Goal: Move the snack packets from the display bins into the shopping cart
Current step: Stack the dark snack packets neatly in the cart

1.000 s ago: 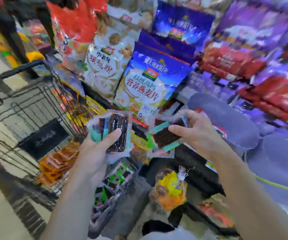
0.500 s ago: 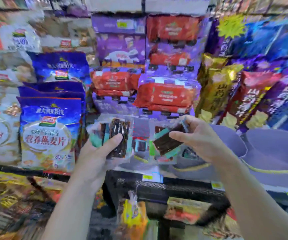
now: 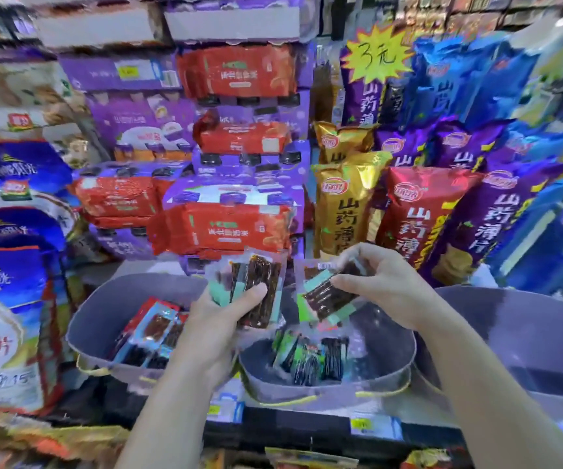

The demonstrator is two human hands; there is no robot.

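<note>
- Now, far left, the grey left bin [image 3: 104, 316] holds red-and-blue packets [image 3: 155, 330].
- Your left hand [image 3: 219, 319] has its grip curled round a dark snack packet [image 3: 263, 272], thumb across its front.
- Your right hand [image 3: 385, 286] pinches a second packet [image 3: 324, 299] in its grip, above the middle bin [image 3: 392, 377].

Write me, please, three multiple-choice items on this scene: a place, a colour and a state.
1. The loose green-edged packets lie: A) on the floor B) in the middle bin C) on a top shelf.
2. The star-shaped price sign is: A) pink B) white C) yellow.
3. The left hand and right hand: A) each grip a packet B) are both empty C) share one packet.
Key: B, its grey rim surrounds them; C, bright yellow spikes; A, fingers curl round the left packet and right packet.
</note>
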